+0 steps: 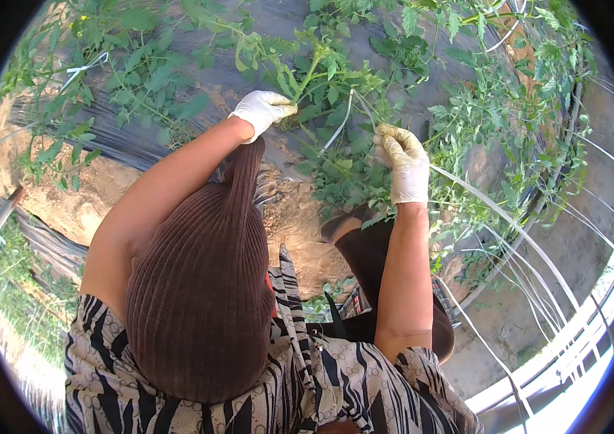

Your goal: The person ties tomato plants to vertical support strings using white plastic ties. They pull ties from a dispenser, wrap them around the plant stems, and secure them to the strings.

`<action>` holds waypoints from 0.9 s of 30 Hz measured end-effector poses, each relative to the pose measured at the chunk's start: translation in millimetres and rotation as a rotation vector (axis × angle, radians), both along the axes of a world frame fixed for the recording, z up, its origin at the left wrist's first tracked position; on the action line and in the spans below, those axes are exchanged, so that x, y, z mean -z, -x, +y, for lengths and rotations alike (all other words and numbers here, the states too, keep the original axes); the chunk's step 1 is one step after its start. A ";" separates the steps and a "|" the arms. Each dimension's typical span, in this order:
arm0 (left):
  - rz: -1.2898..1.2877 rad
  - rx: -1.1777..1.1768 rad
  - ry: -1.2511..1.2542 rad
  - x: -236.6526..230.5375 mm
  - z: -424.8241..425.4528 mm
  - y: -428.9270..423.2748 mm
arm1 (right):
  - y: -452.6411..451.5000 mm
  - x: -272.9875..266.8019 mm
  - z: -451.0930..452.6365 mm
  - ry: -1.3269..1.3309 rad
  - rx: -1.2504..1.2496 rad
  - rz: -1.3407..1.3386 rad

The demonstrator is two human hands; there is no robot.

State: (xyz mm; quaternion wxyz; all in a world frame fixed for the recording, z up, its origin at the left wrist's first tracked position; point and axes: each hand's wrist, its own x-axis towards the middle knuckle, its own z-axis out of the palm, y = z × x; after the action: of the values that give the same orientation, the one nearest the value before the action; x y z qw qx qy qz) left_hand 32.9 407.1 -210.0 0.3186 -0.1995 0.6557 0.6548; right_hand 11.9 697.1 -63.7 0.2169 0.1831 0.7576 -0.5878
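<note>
My left hand [265, 113], in a thin white glove, pinches the green stem [307, 78] of a tomato plant between thumb and fingers. The leafy top of that stem leans up and right, away from the glove. To the right, my gloved right hand [405, 163] has its fingertips closed on a narrow pale plastic strip [364, 106]. That strip bends near the plant, and another length [339, 127] slants down into the leaves. From behind the right hand, a white strip [502, 211] trails toward the lower right.
Tomato foliage [149, 70] spreads over black plastic mulch [220, 76]. Bare soil [296, 211] shows below my hands. My brown ribbed trouser knee [198, 293] rises under the left arm. A crate [355, 304] sits partly hidden by my leg. Several white strings [535, 287] stretch along the right.
</note>
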 end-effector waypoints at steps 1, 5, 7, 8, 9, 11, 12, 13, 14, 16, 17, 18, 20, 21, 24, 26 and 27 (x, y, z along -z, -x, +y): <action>0.012 -0.006 -0.003 1.4 1.1 -0.2 | 3.1 7.4 -14.2 -0.097 -0.106 0.022; -0.007 -0.022 -0.056 1.6 5.9 -0.7 | 9.2 35.0 -73.1 0.026 -0.123 -0.163; -0.036 -0.026 -0.083 -1.3 7.6 -1.3 | 12.6 48.0 -102.8 0.042 0.005 -0.199; -0.017 -0.017 -0.097 -2.9 7.9 -2.2 | 18.2 51.1 -110.3 0.068 0.053 -0.314; -0.013 -0.017 -0.110 -4.2 7.6 -2.5 | 21.7 53.3 -116.6 0.072 0.111 -0.431; 0.019 0.065 -0.037 -4.6 6.3 -3.3 | 22.5 59.3 -134.0 0.047 0.133 -0.338; 0.046 0.145 0.050 -3.4 5.0 -3.1 | 20.5 60.0 -137.2 -0.003 0.130 -0.288; 0.114 0.204 0.116 -1.8 4.1 -4.2 | 20.2 60.8 -139.3 -0.037 0.122 -0.238; 0.171 0.313 0.190 1.8 3.4 -1.0 | 19.8 61.4 -139.7 -0.037 0.099 -0.229; 0.131 0.257 0.064 6.7 2.8 -4.7 | 17.6 62.3 -138.7 -0.043 0.053 -0.245; 0.087 0.224 0.010 9.1 2.7 -5.9 | 16.2 62.2 -136.6 0.016 0.046 -0.229; 0.121 0.233 0.044 10.7 3.8 -6.7 | 13.8 61.0 -133.3 0.017 0.064 -0.253; 0.203 0.218 0.021 11.6 4.1 -7.3 | 9.8 59.1 -128.9 0.052 0.072 -0.254; 0.180 0.219 0.017 10.7 4.7 -8.2 | 8.4 57.4 -126.0 -0.121 -0.026 -0.172; 0.117 0.120 0.011 5.6 5.8 -8.5 | 2.5 51.8 -119.8 -0.338 -0.142 0.087; 0.067 0.017 -0.068 2.6 7.2 -9.4 | -0.7 48.1 -116.0 -0.285 -0.115 0.323; 0.050 0.003 -0.102 1.9 8.0 -9.5 | -1.3 46.9 -114.6 -0.287 -0.091 0.398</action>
State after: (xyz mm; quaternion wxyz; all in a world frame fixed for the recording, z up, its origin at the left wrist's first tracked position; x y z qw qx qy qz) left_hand 42.3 415.1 -211.9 0.3129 -0.1654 0.6297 0.6915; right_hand 13.1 582.5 -110.6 0.0613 0.0584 0.8684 -0.4885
